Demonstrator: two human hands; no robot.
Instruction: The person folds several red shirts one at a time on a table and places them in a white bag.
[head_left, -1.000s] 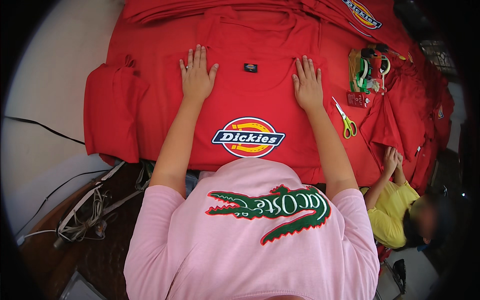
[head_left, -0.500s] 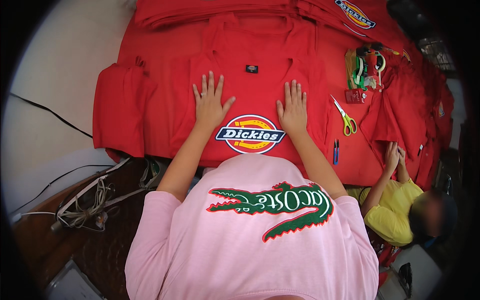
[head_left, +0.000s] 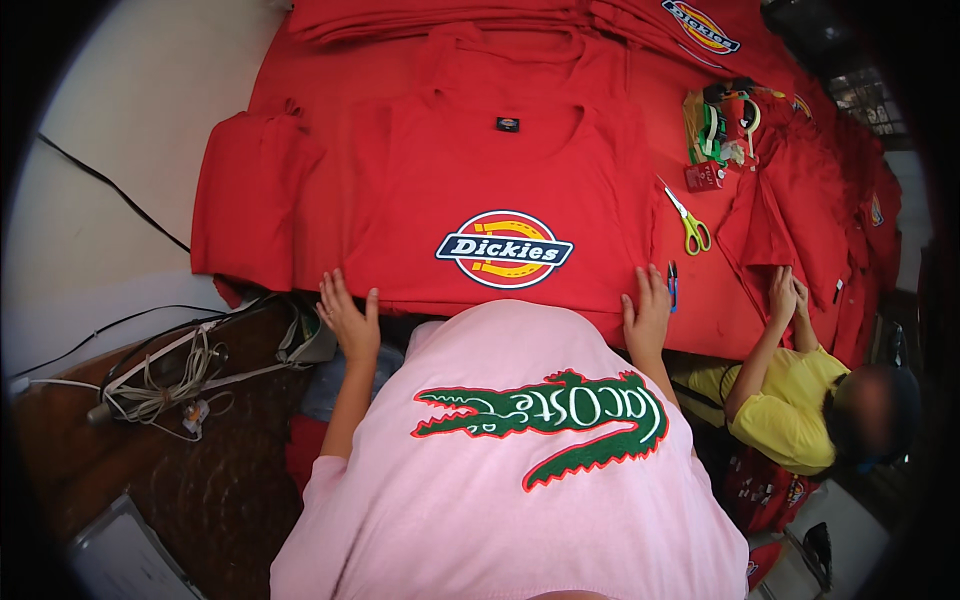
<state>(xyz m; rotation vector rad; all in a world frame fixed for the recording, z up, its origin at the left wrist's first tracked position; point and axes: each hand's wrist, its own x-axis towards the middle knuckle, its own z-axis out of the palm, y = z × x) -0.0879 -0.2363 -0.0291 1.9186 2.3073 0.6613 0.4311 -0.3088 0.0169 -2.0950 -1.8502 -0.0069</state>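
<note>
With my left hand (head_left: 350, 318) and right hand (head_left: 647, 312) open flat on the hem of the red cotton T-shirt (head_left: 500, 190), holding nothing, I judged an uneven pull could wrinkle it.

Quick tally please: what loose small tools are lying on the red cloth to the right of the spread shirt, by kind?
Yellow-green-handled scissors: 1
Dark blue pen beside the right hand: 1
Small red box: 1
Total: 3, not counting the tangled green and red bundle, whose items I cannot separate.

Small black rectangular neck label (head_left: 507, 124) inside the collar of the spread red shirt (head_left: 420, 200); oval chest emblem (head_left: 504, 249) in red, yellow, navy and white below it; small red rectangular packet (head_left: 705, 176) beside the scissors (head_left: 688, 223).
</note>
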